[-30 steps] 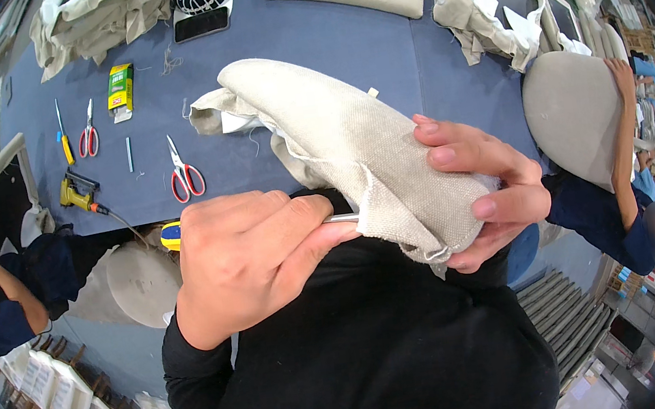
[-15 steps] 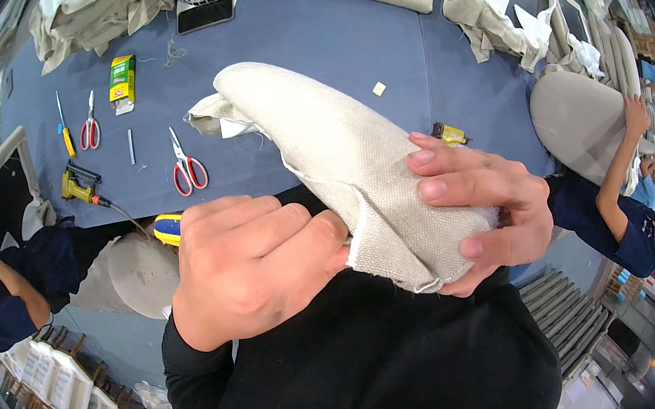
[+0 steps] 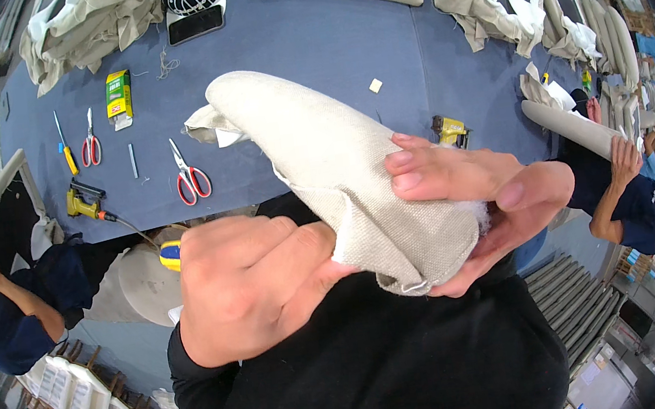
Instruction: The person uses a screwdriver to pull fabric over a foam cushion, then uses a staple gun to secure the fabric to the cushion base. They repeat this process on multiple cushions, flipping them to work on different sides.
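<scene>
A beige fabric-covered cushion pad [image 3: 311, 141] is held tilted in front of me, its narrow rounded end pointing up and left. My left hand [image 3: 251, 283] is closed, pinching the loose fabric edge at the pad's lower left. A blue and yellow handle [image 3: 171, 255] sticks out behind that hand; the rest of this tool is hidden. My right hand [image 3: 491, 201] grips the wide lower end, fingers on top and thumb curled at the side. White wadding [image 3: 479, 216] shows between pad and palm. A fabric flap [image 3: 207, 125] hangs off the far end.
On the blue table lie red-handled scissors [image 3: 192, 176], smaller scissors [image 3: 91, 143], a screwdriver [image 3: 67, 151], yellow staple guns [image 3: 84, 203] [image 3: 451, 130], a green-yellow box [image 3: 118, 99] and a phone [image 3: 196, 25]. Fabric piles [image 3: 89, 29] stand behind. Co-workers [image 3: 24, 299] [image 3: 619, 185] flank me.
My right hand has shifted right, its thumb now drawn back. The pad has turned slightly in my hands. The co-worker at right has tipped a grey panel edge-on.
</scene>
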`<control>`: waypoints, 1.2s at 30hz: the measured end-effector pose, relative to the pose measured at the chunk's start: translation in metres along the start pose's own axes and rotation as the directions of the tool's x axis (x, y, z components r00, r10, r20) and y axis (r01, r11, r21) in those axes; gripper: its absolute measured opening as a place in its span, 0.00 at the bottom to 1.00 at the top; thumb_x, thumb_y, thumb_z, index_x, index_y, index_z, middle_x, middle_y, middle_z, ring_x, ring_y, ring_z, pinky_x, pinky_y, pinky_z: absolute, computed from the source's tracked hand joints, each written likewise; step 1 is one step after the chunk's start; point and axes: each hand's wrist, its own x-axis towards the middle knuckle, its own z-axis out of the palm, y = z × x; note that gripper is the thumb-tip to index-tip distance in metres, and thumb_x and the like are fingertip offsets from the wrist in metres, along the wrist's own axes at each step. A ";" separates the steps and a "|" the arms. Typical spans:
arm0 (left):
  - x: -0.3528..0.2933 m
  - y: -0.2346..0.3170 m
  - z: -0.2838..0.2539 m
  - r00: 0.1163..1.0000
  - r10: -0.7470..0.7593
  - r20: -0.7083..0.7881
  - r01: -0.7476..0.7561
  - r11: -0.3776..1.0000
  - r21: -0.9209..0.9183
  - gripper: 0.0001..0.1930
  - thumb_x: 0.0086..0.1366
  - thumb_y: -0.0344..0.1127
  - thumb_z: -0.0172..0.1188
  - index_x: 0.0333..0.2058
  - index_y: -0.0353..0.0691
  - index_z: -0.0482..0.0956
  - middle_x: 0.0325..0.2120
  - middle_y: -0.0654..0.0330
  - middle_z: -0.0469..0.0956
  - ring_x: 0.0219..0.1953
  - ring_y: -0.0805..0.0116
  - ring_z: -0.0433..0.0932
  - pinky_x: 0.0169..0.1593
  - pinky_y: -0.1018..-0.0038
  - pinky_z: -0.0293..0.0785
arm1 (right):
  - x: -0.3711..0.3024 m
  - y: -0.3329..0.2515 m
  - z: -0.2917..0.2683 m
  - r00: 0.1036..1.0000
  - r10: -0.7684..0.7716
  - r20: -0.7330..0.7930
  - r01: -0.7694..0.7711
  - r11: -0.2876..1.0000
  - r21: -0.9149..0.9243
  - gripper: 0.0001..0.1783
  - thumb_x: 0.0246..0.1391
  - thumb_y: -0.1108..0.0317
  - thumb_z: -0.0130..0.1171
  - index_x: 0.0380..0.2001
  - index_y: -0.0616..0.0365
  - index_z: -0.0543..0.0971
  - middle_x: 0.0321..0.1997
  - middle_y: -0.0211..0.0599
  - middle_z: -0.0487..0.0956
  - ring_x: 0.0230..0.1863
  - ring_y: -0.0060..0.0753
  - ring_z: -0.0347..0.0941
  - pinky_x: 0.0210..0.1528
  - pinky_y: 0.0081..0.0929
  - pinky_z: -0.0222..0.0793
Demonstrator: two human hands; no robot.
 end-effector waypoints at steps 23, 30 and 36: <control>-0.005 0.003 0.006 0.994 -0.112 -0.005 0.110 0.983 -0.146 0.08 0.52 0.29 0.74 0.29 0.35 0.84 0.18 0.58 0.73 0.18 0.58 0.75 0.24 0.68 0.68 | 0.012 -0.002 0.000 1.000 0.008 -0.031 -0.009 0.999 -0.032 0.60 0.40 0.65 0.91 0.63 0.56 0.52 0.53 0.73 0.84 0.55 0.69 0.86 0.63 0.69 0.79; -0.020 -0.014 -0.037 0.854 -0.202 0.479 0.335 0.918 -0.212 0.09 0.60 0.32 0.78 0.37 0.38 0.89 0.22 0.56 0.81 0.24 0.58 0.81 0.27 0.67 0.72 | 0.012 0.010 0.005 0.998 -0.032 0.051 0.026 0.992 0.125 0.57 0.39 0.66 0.92 0.65 0.60 0.61 0.53 0.68 0.86 0.56 0.67 0.86 0.63 0.64 0.79; -0.008 -0.087 -0.080 0.870 -0.008 0.493 0.327 0.757 -0.565 0.08 0.57 0.32 0.81 0.30 0.34 0.92 0.25 0.55 0.89 0.27 0.65 0.88 0.32 0.71 0.79 | 0.054 0.006 -0.029 0.910 0.116 0.398 -0.242 0.929 0.282 0.50 0.43 0.71 0.88 0.65 0.68 0.68 0.55 0.55 0.87 0.60 0.48 0.85 0.65 0.41 0.77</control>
